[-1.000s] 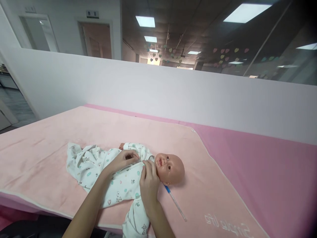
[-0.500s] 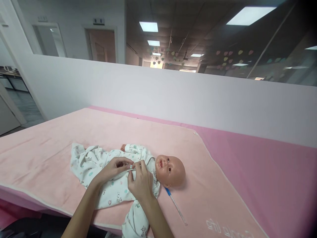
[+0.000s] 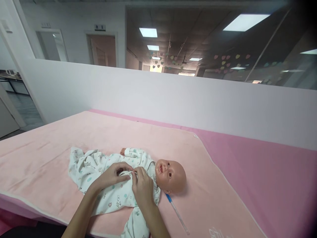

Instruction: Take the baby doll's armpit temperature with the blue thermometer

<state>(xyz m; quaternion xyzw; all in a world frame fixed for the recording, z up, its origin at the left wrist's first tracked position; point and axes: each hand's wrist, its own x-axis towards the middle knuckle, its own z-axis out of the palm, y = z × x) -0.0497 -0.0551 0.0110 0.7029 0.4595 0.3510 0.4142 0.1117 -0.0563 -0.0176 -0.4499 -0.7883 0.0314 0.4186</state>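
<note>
A: What was laid nearest?
B: A thin, clear rod with a blue end (image 3: 178, 215), on a pale pink cloth blanket (image 3: 215, 198).
A: And the grip?
B: The front edge of a white, animal-printed cloth garment (image 3: 121, 196) was apparently pinched by the right hand (image 3: 143, 186); the left hand (image 3: 112, 176) was curved around it, its hold impossible to tell.
A: The doll?
B: The bald, tan plastic doll (image 3: 172, 177) was laid face up, its torso covered by the garment, under the 2 hands. The edge was best kept raised and flat between close fingertips.
A: Beyond?
B: A plain white partition (image 3: 158, 99) was seen.
</note>
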